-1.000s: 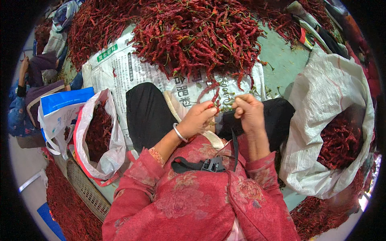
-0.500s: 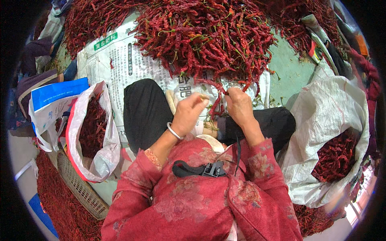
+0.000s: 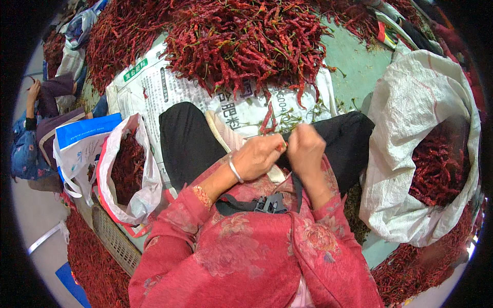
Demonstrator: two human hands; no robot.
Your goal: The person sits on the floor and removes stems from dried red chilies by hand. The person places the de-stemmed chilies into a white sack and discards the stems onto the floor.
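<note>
Over my lap, my left hand point(image 3: 257, 157) is closed, with a white bangle at its wrist. A dried red chili pepper point(image 3: 267, 119) sticks out beyond its knuckles, and a small red bit shows at its fingertips. Right beside it, nearly touching, my right hand point(image 3: 306, 153) is curled in a pinch and slightly blurred; whatever lies between its fingers is hidden. Ahead of both hands rises a big heap of red chili peppers point(image 3: 246, 46) on a white printed sack sheet point(image 3: 190, 102). Loose green stems point(image 3: 292, 118) lie scattered between the heap and my hands.
On the left, an open white sack with a red edge point(image 3: 105, 174) holds chilies, beside a woven basket point(image 3: 115, 238). A large white woven sack point(image 3: 390, 205) with chilies stands at right. Another person point(image 3: 33, 143) sits at far left. More chilies lie behind.
My hands have come together and closer to my body. My left fingers, raised and apart from the right hand before, now close on a chili. The whole view has shifted slightly.
</note>
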